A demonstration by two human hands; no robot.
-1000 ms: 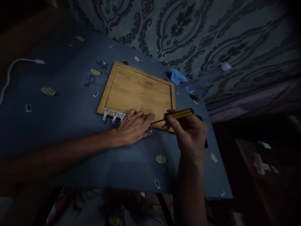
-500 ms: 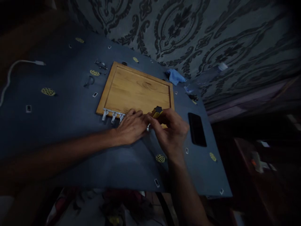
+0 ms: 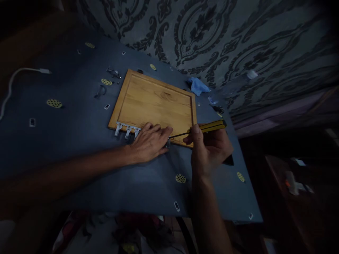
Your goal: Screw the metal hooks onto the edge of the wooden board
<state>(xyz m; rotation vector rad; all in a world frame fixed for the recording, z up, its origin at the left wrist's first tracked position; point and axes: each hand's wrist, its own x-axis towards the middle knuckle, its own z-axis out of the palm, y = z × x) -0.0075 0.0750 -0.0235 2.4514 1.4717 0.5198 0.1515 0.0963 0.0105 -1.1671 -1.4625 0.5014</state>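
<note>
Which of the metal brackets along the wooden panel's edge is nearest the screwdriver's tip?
The partly hidden metal bracket right beside the left hand's thumb side. The other three visible brackets sit across that hand, farther from the screwdriver.

Your board (image 3: 156,102) is wood, and it looks smooth, with dark grain and a knot showing. The hinges (image 3: 128,131) along its edge are pale, shiny metal. Your screwdriver (image 3: 212,126) has a handle that looks like hard plastic and a thin metal rod (image 3: 179,135). Your worktop (image 3: 148,190) looks smooth and matt. The blue cloth (image 3: 198,86) is crumpled, and the bottle (image 3: 234,86) is see-through plastic.
</note>
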